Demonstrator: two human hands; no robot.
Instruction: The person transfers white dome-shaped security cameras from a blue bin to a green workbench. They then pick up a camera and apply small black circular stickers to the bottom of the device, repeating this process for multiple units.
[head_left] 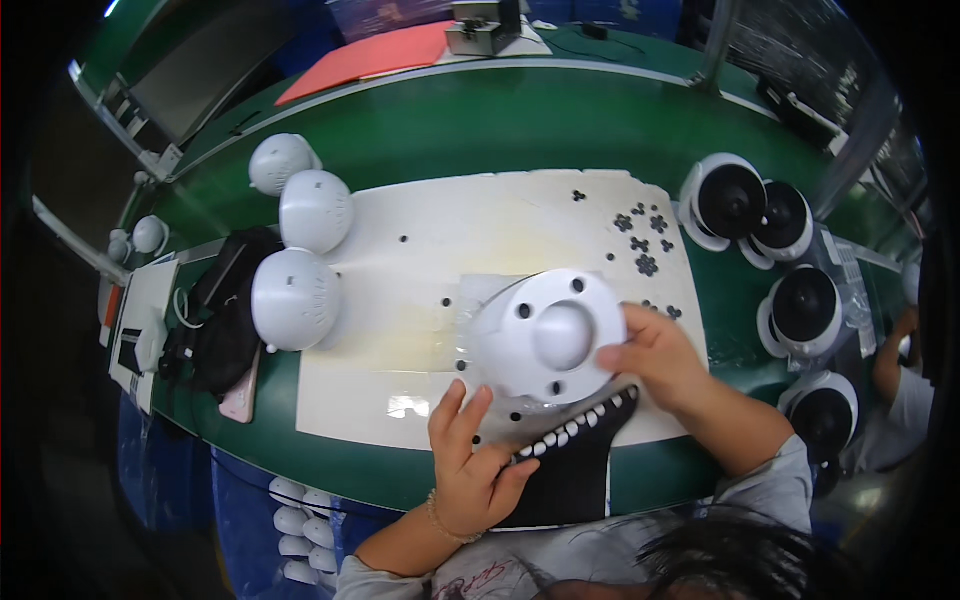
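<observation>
My right hand grips the rim of a white rounded housing, tilted with its base towards me. The base is ringed around a smooth central hollow; three dark round spots show on it, and my thumb covers part of the rim. Below it lies a black sheet with a row of small white pads along its upper edge. At the left end of that row, my left hand pinches the sheet with thumb and forefinger, two other fingers stretched out. Whether a single pad is between the fingertips is hidden.
Three white housings stand on the left, beside a black cloth bag. White units with black domes line the right side. Small black pieces lie scattered on the cream board. A person's arm shows at far right.
</observation>
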